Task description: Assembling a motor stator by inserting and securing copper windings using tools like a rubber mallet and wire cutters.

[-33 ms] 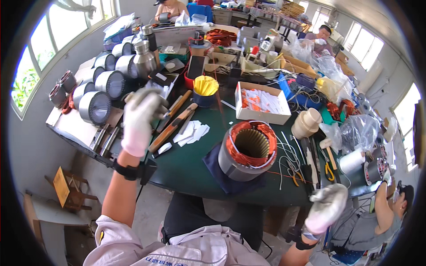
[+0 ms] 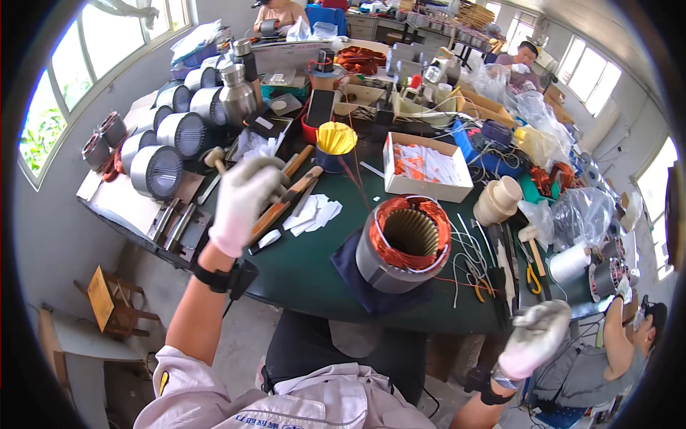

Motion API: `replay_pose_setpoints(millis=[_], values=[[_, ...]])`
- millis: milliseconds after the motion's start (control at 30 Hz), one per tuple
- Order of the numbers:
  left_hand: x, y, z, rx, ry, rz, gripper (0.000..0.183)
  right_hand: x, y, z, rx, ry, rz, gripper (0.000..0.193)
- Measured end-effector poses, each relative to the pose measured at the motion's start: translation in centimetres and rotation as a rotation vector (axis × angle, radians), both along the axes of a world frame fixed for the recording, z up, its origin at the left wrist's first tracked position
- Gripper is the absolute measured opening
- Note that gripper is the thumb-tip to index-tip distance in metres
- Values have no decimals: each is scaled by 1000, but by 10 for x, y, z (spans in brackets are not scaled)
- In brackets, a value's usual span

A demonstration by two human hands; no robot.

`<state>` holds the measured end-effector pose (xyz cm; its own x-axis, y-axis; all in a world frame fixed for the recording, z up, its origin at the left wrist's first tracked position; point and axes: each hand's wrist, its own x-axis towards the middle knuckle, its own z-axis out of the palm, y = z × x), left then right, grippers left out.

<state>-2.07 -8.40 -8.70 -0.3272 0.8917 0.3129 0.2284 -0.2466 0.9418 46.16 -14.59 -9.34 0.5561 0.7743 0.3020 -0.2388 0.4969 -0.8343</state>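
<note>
A motor stator [image 2: 389, 268] with a grey metal shell and copper windings stands on a dark cloth [image 2: 344, 270] in front of me. My left hand [image 2: 246, 193], in a pale glove, is over the left part of the bench beside a wooden-handled tool [image 2: 273, 211]. Its fingers bend loosely and look apart, with nothing visible in them. A small wooden mallet [image 2: 214, 156] lies just beyond that hand, its handle partly hidden. My gloved right hand [image 2: 537, 337] hovers at the near right edge, fingers loosely curled, nothing seen in it. Pliers [image 2: 481, 287] and yellow-handled scissors [image 2: 533, 279] lie beyond it.
White paper pieces [image 2: 314, 214] lie left of the stator. Behind it are a cardboard box [image 2: 427, 189] of orange and white strips and a cup [image 2: 333, 161] of yellow slips. Metal cylinders [image 2: 156, 175] crowd the far left. A co-worker [image 2: 607, 357] sits at the right.
My left hand has come slightly nearer and to the right, uncovering the mallet's head. My right hand has shifted slightly right. The stator stays on its cloth.
</note>
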Motion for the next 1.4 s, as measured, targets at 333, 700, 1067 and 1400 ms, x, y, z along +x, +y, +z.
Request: replay_pose_setpoints(millis=[333, 700, 1067, 1400], values=[[-16, 32, -107, -326, 1254, 47, 14, -5, 27, -29, -187, -133, 229, 38], [-14, 37, -123, -229, 1247, 90, 14, -64, 25, -31, -319, -341, 407, 30], [-13, 15, -98, -176, 344, 49, 23, -69, 1, -47, -452, -466, 578, 22], [86, -56, -24, -342, -88, -446, 23, -130, 9, -38, -113, -825, 595, 37]])
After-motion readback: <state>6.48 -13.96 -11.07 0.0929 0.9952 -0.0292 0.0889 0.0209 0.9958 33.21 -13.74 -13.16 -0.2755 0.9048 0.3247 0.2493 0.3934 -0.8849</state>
